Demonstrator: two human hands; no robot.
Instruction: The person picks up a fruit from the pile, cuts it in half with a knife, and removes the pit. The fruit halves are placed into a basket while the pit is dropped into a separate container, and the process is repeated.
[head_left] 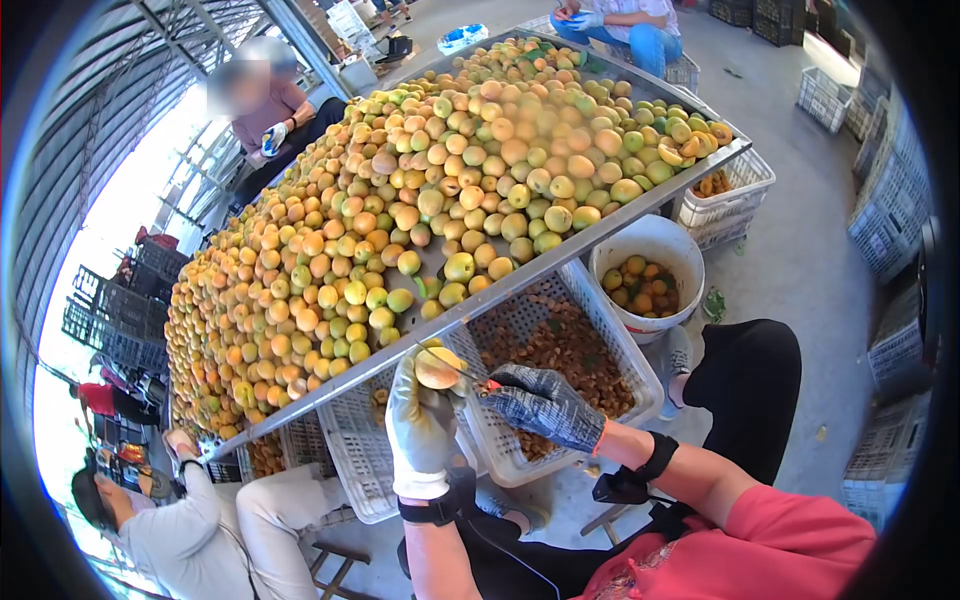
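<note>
My left hand [420, 425], in a pale work glove, is closed around a yellow-orange apricot [437, 368] just past the table's near edge. My right hand [545, 405], in a dark grey knitted glove, grips a thin-bladed tool [488, 385] with a bit of red at its handle. The thin blade points left at the apricot; whether it touches or cuts the skin is too small to tell. Below both hands stands a white plastic crate [648, 385] holding many brown apricot pits [575, 365].
A metal-rimmed table [560, 262] carries a large heap of apricots [400, 200]. A white bucket [690, 262] with fruit stands right of the crate. Another white crate [350, 470] is at the left. Co-workers sit around the table; stacked crates [890, 210] line the right side.
</note>
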